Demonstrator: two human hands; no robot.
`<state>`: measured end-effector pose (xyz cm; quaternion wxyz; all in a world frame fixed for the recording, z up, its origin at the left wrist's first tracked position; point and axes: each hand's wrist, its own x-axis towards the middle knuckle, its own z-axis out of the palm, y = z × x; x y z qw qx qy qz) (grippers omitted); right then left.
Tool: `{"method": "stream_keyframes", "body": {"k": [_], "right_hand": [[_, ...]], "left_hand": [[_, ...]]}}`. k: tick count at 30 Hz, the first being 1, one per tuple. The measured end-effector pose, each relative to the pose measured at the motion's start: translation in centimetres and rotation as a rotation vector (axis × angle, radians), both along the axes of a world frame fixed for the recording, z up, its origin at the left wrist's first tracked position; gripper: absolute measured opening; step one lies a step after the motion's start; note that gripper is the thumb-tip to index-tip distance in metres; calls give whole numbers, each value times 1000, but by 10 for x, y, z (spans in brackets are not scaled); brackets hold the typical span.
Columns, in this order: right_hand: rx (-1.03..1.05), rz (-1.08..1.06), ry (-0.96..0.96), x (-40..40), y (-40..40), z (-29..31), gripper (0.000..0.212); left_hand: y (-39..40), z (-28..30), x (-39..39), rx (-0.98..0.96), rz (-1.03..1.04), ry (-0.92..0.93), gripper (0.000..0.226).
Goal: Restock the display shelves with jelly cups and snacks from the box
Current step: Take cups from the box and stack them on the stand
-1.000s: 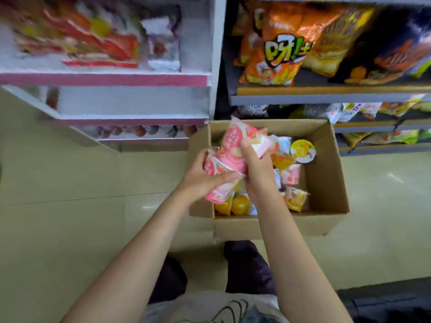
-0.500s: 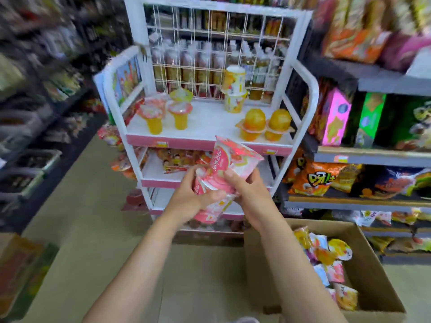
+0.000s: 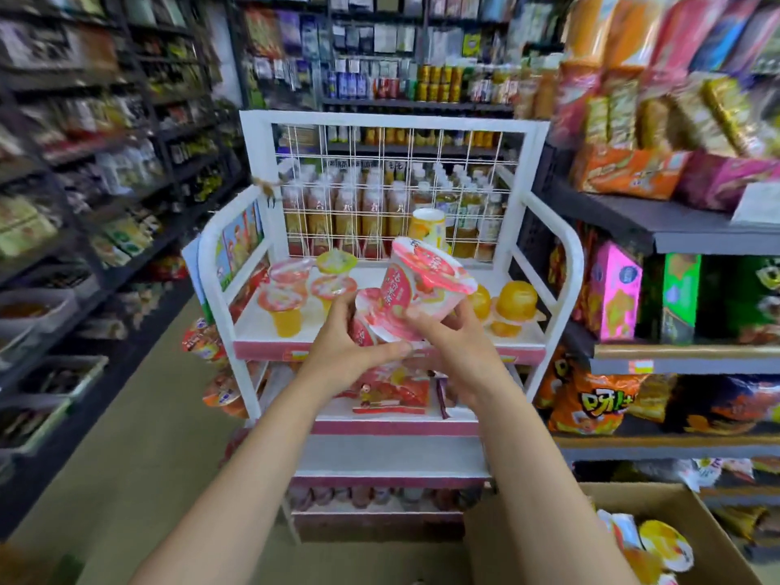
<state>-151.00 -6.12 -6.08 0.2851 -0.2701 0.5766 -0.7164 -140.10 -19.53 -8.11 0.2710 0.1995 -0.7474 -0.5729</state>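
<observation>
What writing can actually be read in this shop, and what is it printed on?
"呀!土": orange snack bag, partly cut off.
Pink jelly cup held by left hand and right hand: red Chinese characters, too tilted to read.
Pink box, bottles, shelf price tags: too blurred.

floor (image 3: 126,458): beige tile | dark store shelving (image 3: 105,154) both sides | bright, even light
</observation>
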Motion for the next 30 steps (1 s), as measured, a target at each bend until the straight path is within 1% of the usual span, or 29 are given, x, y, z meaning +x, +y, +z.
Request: {"method": "stream_keyframes", "body": {"k": [2, 4, 6, 8, 10, 12, 13, 15, 17, 20, 24, 27, 29, 30], "right_hand": [[2, -40, 46, -32, -12, 4, 58], [-8, -75, 77, -68, -24, 11, 62], [-20, -129, 119, -107, -33, 19, 63], [-22, -183, 162, -147, -43, 25, 65], [-12, -221, 184, -186, -52, 27, 66], [-1, -234, 176, -221, -61, 24, 68], [11, -237, 166, -237, -65, 22, 69], [39, -238, 154, -265, -71, 15, 67], [91, -233, 146, -288, -76, 6, 69], [190, -241, 143, -321, -83, -9, 78], [296, -259, 86, -349, -92, -25, 80], [322, -292, 60, -358, -99, -31, 74], [354, -289, 68, -362, -103, -34, 71], [367, -284, 74, -366, -104, -38, 74]], "left_hand": [[-18, 6, -34, -95, 11, -16, 86], [-33, 15, -73, -215, 45, -79, 93], [-47, 24, -118, -289, 41, -85, 97], [-56, 29, -164, -302, 20, -41, 84], [-64, 28, -207, -272, 14, -15, 73], [-71, 20, -246, -248, 45, -11, 74], [-75, 14, -264, -227, 46, -7, 70], [-79, 3, -292, -178, 24, -19, 56], [-80, -7, -312, -85, -35, -74, 48], [-81, -25, -335, 56, -153, -151, 37], [-83, -40, -357, 146, -210, -195, 50], [-85, -48, -367, 178, -222, -193, 41], [-84, -52, -370, 193, -242, -199, 41], [-83, -53, -369, 195, -248, -206, 42]]}}
